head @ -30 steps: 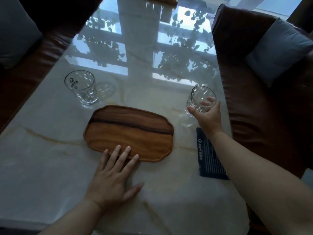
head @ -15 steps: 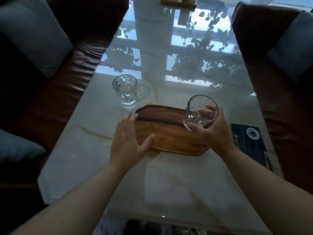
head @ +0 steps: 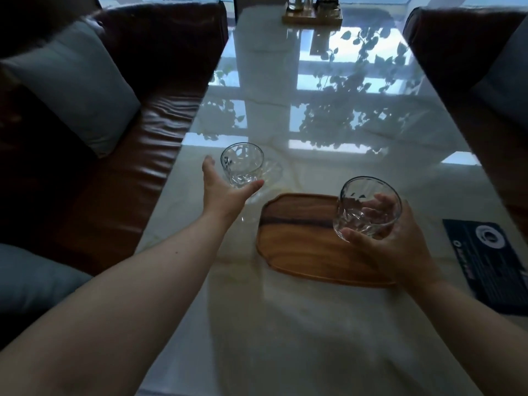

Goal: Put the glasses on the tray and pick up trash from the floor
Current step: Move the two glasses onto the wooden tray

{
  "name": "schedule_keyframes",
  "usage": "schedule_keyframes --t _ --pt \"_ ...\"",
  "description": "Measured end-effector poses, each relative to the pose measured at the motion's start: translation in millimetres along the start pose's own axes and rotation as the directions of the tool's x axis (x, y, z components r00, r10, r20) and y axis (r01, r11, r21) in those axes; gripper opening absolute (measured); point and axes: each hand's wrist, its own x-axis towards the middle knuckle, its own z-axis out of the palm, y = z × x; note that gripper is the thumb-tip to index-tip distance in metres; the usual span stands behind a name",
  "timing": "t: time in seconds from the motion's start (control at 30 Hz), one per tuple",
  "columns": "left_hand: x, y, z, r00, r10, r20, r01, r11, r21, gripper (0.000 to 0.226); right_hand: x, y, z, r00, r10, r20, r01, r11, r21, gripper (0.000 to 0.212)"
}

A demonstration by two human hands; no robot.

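Right hand grips glass over tray at 3 o'clock; left hand fingers wide beside second glass near table edge.

Near half of the desk is bare, loads of room to move; the wooden tray has its left part free; dark card hugs the right edge; sofas box in both sides; far end carries a small stand.
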Motion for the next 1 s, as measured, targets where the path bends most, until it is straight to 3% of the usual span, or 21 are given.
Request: schedule_keyframes --t 0.2,0.37,0.63,1.0 --pt "13 6 12 0.997 0.077 -0.027 -0.079 0.994 -0.071 0.082 -6 13 -9 0.999 0.017 -0.029 -0.018 0.999 -0.047 0.084" --pt "-37 30 7 0.977 0.185 0.105 -0.171 0.977 -0.127 0.082 -16 22 -23 0.997 0.069 -0.034 -0.07 0.997 -0.03 0.083" --pt "-107 50 32 0.944 0.184 0.274 -0.145 0.977 -0.154 0.085 -20 31 -36 0.996 0.077 -0.038 -0.079 0.996 -0.048 0.081" --pt "-113 40 49 0.954 0.15 0.259 -0.138 0.988 -0.064 0.089 -15 45 -33 0.997 0.073 -0.009 -0.073 0.996 -0.048 0.088"
